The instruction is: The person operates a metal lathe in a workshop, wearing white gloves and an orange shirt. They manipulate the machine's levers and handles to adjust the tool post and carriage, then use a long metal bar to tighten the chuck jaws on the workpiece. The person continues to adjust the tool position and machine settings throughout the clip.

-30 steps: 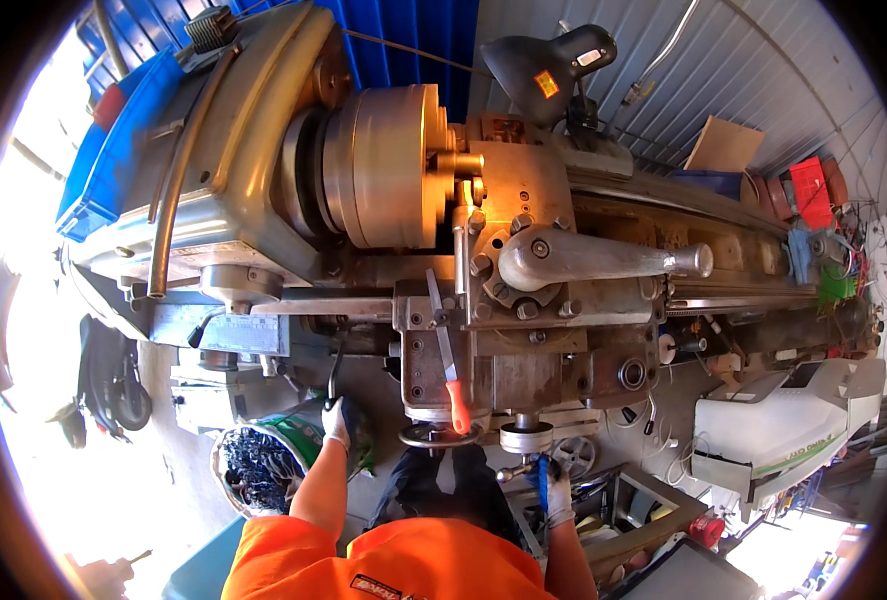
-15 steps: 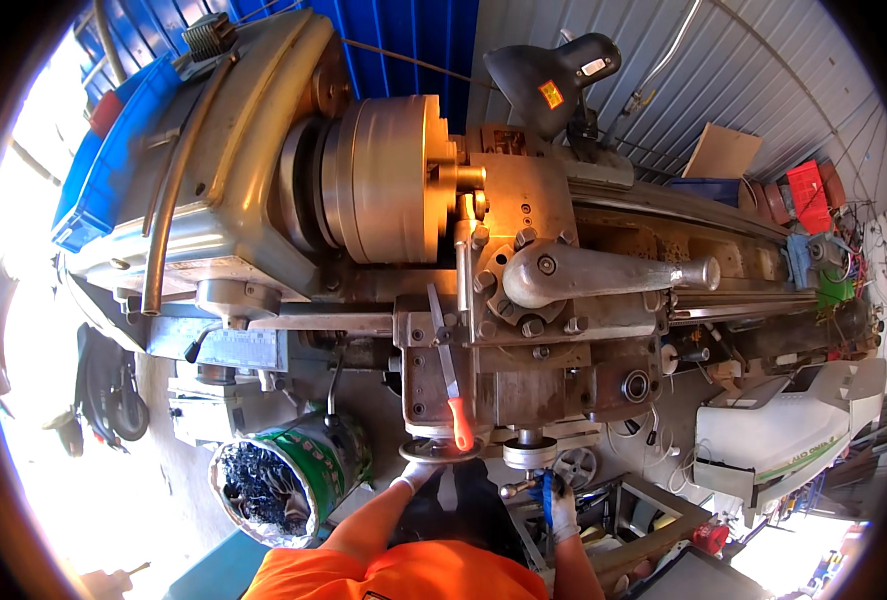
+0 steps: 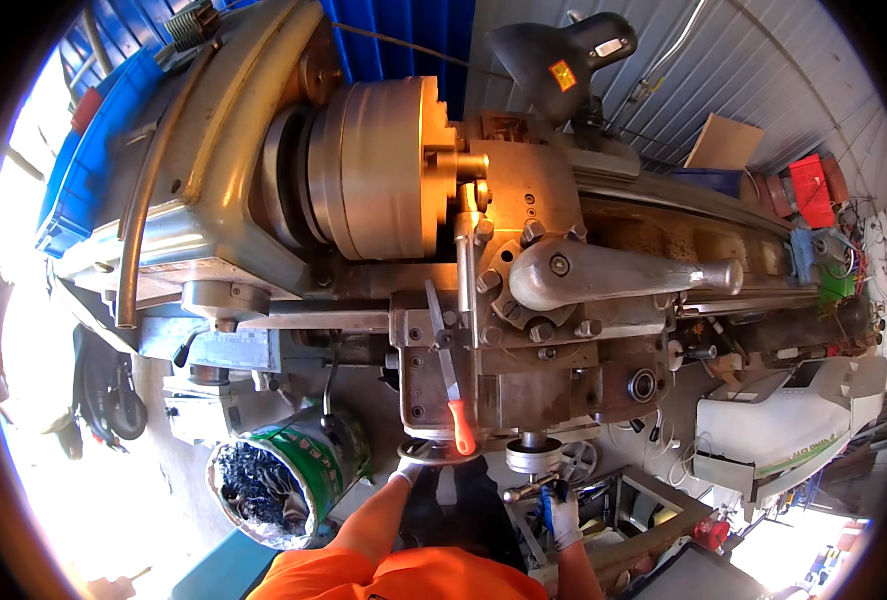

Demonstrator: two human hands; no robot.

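Observation:
My left hand point(image 3: 405, 469), in a pale glove, grips the rim of the carriage handwheel point(image 3: 413, 459) on the front of a metal lathe; its fingers are partly hidden by the wheel. To its right, my right hand point(image 3: 562, 512), in a white and blue glove, is closed round the crank handle point(image 3: 525, 491) below the graduated cross-slide dial point(image 3: 533, 457). A file point(image 3: 460, 425) with an orange handle lies on the carriage above the left hand. Farther back, the chuck point(image 3: 375, 170) holds a short brass-coloured round workpiece point(image 3: 471, 166), with the tool holder point(image 3: 472, 240) close beside it.
A large clamping lever point(image 3: 623, 277) tops the tool post. A black work lamp point(image 3: 558, 65) stands behind. At lower left is a green and white bucket point(image 3: 341, 455) of dark shavings. A metal frame point(image 3: 653, 530) stands near my right hand, with a white machine cover point(image 3: 783, 430) beyond.
The view has shifted slightly, so the lathe appears a little larger. Both hands stay at their controls; the right hand and crank sit marginally lower in the picture.

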